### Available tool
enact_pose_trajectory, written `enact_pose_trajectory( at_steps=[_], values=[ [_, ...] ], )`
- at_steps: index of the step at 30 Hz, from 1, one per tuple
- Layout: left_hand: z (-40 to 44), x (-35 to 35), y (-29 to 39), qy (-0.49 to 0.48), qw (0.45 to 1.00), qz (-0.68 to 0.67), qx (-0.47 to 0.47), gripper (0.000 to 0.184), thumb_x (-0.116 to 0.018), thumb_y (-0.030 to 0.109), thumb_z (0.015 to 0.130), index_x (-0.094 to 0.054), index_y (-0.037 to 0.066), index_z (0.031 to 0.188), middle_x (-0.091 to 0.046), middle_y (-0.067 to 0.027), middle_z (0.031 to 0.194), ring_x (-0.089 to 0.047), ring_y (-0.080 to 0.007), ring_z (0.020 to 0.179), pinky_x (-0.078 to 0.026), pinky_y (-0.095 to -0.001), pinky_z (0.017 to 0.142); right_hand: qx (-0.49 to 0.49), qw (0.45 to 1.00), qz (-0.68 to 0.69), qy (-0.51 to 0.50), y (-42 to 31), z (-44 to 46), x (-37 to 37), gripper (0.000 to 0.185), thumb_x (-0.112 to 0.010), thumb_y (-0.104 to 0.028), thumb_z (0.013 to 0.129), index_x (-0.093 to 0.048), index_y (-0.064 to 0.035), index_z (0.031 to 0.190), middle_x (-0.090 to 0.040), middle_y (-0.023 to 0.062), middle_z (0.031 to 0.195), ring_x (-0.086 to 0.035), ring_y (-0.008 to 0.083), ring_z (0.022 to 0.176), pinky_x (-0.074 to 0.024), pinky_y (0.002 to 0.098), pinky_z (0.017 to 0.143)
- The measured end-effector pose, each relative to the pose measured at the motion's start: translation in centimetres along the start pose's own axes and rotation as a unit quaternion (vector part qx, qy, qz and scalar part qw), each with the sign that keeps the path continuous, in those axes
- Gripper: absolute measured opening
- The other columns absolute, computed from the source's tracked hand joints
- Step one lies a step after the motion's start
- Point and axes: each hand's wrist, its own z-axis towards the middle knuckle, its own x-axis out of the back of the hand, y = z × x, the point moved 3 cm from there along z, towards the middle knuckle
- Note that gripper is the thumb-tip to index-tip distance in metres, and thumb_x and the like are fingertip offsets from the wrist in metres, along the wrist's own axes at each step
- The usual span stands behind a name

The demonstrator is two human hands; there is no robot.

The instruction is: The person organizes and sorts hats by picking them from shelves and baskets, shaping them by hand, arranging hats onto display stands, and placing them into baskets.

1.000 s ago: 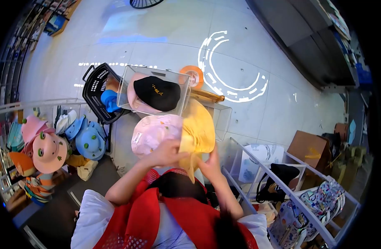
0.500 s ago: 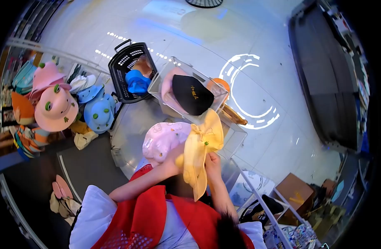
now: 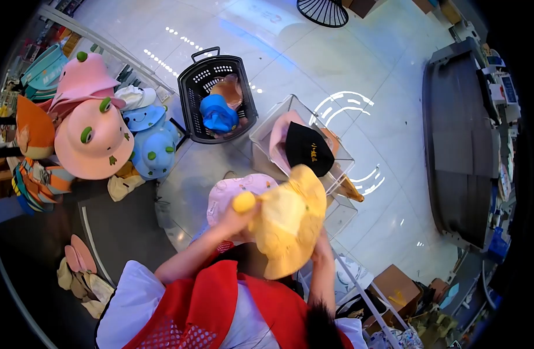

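Note:
A yellow hat point(image 3: 296, 224) hangs tilted in front of my chest, its brim spread and slightly blurred. My left hand point(image 3: 238, 218) is closed at the hat's left edge, by a round yellow piece point(image 3: 243, 202) that sticks out there. My right hand point(image 3: 320, 247) is at the hat's right side, its fingers hidden behind the brim. Behind the yellow hat and my left hand is a pink patterned hat point(image 3: 223, 192), partly covered. Beyond them, a black cap point(image 3: 309, 150) with gold lettering lies on a pink hat point(image 3: 278, 136) in a clear bin point(image 3: 264, 129).
A black basket point(image 3: 188, 87) holds a blue item point(image 3: 218, 114) and a brown one. Pink frog hats point(image 3: 92, 142) and blue hats point(image 3: 154, 152) hang at the left. A white rack point(image 3: 360, 279) and a cardboard box point(image 3: 396, 288) stand at the lower right.
The yellow hat has turned, showing more of its broad side, and the round yellow piece now stands out by my left hand. The view has shifted, with the basket and bin farther right.

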Motion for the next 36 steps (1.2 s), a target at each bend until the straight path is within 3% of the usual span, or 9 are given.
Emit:
enact_pose_trajectory(
  at_steps=[1, 4, 9, 13, 17, 24, 26, 30, 36],
  values=[
    [1.3, 2.6, -0.2, 0.008, 1.000, -0.008, 0.026, 0.017, -0.056, 0.015, 0.079, -0.055, 0.004, 0.091, -0.058, -0.0030, 0.085, -0.054, -0.0120, 0.074, -0.044, -0.0257, 0.064, -0.085, 0.984, -0.006, -0.159, 0.5, 0.8, 0.9, 0.020, -0.045, -0.023, 0.086, -0.051, -0.0041, 0.081, -0.040, -0.0033, 0.046, -0.035, 0.0062, 0.036, -0.0311, 0.0207, 0.039],
    [4.8, 9.3, -1.0, 0.036, 0.980, -0.149, 0.130, 0.020, -0.059, 0.014, 0.077, -0.055, 0.002, 0.093, -0.058, -0.0022, 0.083, -0.055, -0.0115, 0.072, -0.045, -0.0245, 0.062, 0.014, 0.973, 0.121, -0.197, -0.8, 0.2, -2.4, 0.025, -0.042, -0.024, 0.087, -0.046, -0.0042, 0.073, -0.025, -0.0051, 0.041, -0.021, 0.0043, 0.033, -0.0203, 0.0197, 0.036],
    [7.2, 17.0, 0.2, -0.105, 0.945, -0.293, 0.096, 0.041, -0.046, 0.033, 0.083, -0.043, 0.004, 0.111, -0.050, -0.0067, 0.100, -0.037, -0.0086, 0.045, -0.036, -0.0250, 0.046, 0.099, 0.850, 0.439, -0.274, -2.3, -0.3, -10.4, 0.023, -0.035, -0.022, 0.090, -0.042, -0.0032, 0.102, -0.034, -0.0025, 0.048, -0.029, 0.0046, 0.034, -0.0280, 0.0171, 0.032],
    [7.9, 21.2, 0.6, -0.135, 0.820, -0.550, 0.077, 0.040, -0.044, 0.037, 0.083, -0.046, 0.006, 0.109, -0.050, -0.0033, 0.092, -0.036, -0.0102, 0.044, -0.030, -0.0258, 0.044, 0.188, 0.819, 0.411, -0.354, -3.4, -1.6, -15.0, 0.041, -0.038, -0.018, 0.088, -0.028, -0.0070, 0.126, -0.050, 0.0097, 0.083, -0.041, 0.0086, 0.042, -0.0330, 0.0167, 0.034],
    [8.3, 22.9, 2.7, -0.245, 0.636, -0.732, 0.011, 0.033, -0.046, 0.035, 0.083, -0.052, 0.008, 0.101, -0.049, 0.0011, 0.085, -0.033, -0.0094, 0.042, -0.024, -0.0254, 0.041, 0.229, 0.943, 0.166, -0.174, -3.0, -0.6, -15.5, 0.044, -0.044, -0.015, 0.084, -0.030, -0.0064, 0.125, -0.042, 0.0179, 0.116, -0.054, 0.0174, 0.074, -0.0367, 0.0163, 0.037],
    [7.7, 21.0, 8.1, -0.317, 0.372, -0.872, -0.009, 0.022, -0.049, 0.025, 0.082, -0.056, 0.007, 0.094, -0.051, -0.0003, 0.072, -0.027, -0.0079, 0.035, -0.019, -0.0233, 0.034, 0.284, 0.956, 0.026, -0.066, -2.5, 0.5, -16.1, 0.052, -0.055, -0.017, 0.078, -0.033, -0.0049, 0.123, -0.040, 0.0138, 0.120, -0.053, 0.0207, 0.093, -0.0352, 0.0126, 0.039],
    [7.7, 19.4, 7.9, -0.315, 0.369, -0.874, 0.033, 0.022, -0.048, 0.026, 0.082, -0.057, 0.008, 0.093, -0.051, -0.0004, 0.070, -0.026, -0.0070, 0.035, -0.018, -0.0221, 0.034, 0.259, 0.946, -0.058, -0.185, -1.5, 0.0, -18.6, 0.054, -0.055, -0.010, 0.072, -0.035, -0.0023, 0.122, -0.041, 0.0128, 0.121, -0.052, 0.0172, 0.097, -0.0382, 0.0148, 0.047],
    [7.2, 16.9, 7.4, -0.369, 0.382, -0.845, 0.064, 0.025, -0.047, 0.030, 0.082, -0.057, 0.010, 0.094, -0.047, 0.0010, 0.068, -0.026, -0.0057, 0.036, -0.018, -0.0217, 0.035, 0.304, 0.947, -0.028, -0.095, -0.5, -2.2, -22.7, 0.037, -0.056, -0.008, 0.072, -0.049, 0.0007, 0.106, -0.052, 0.0116, 0.103, -0.054, 0.0152, 0.085, -0.0396, 0.0179, 0.051],
    [4.6, 14.7, 10.5, -0.395, 0.399, -0.827, 0.029, 0.027, -0.049, 0.032, 0.081, -0.058, 0.009, 0.093, -0.046, 0.0017, 0.068, -0.027, -0.0071, 0.036, -0.019, -0.0216, 0.035, 0.181, 0.941, -0.131, -0.253, 2.9, -2.2, -21.0, 0.029, -0.058, -0.011, 0.072, -0.052, 0.0013, 0.098, -0.054, 0.0100, 0.093, -0.054, 0.0146, 0.078, -0.0394, 0.0193, 0.051]
  ],
)
